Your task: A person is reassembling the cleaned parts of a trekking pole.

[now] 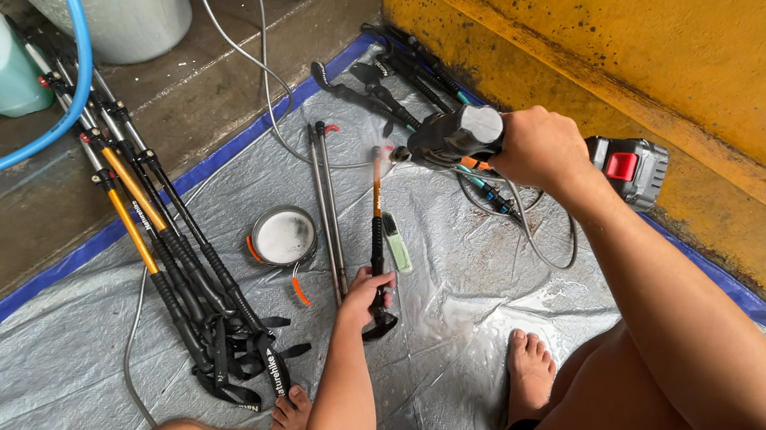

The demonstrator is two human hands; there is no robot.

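Item one, far left: a bundle of folded trekking poles (168, 252) with orange and black sections lies on the grey tarpaulin (39, 418), long axes running from the upper left down toward my left foot (290, 416), wrist straps bunched at the near end; I judge them set aside as a lot, out of the working zone. A blue hose (37, 135) curves over the concrete floor (0, 227) behind them. Item two, centre: a small round metal tin (284, 236) with a pale inside sits open side up on the tarpaulin, just beside a pair of thin dark pole sections (328, 208) lying straight, away from me. Item three, the piece in hand: one pole section (378, 246), black grip near me, orange shaft and tip pointing away and a little right, toward the nozzle. My left hand (366, 293) is closed around its grip end, pinning it low on the tarpaulin, as I read it so the far end stays put under the spray tool. A small green brush (396, 241) lies just beside it, parallel. Item four, right: my right hand (540, 149) is clenched round the handle of a cordless spray gun (452, 137), battery pack (632, 170) trailing behind the wrist, muzzle aimed left at the pole's far end. More dark pole pieces (384, 83) rest against the yellow wall (678, 19).
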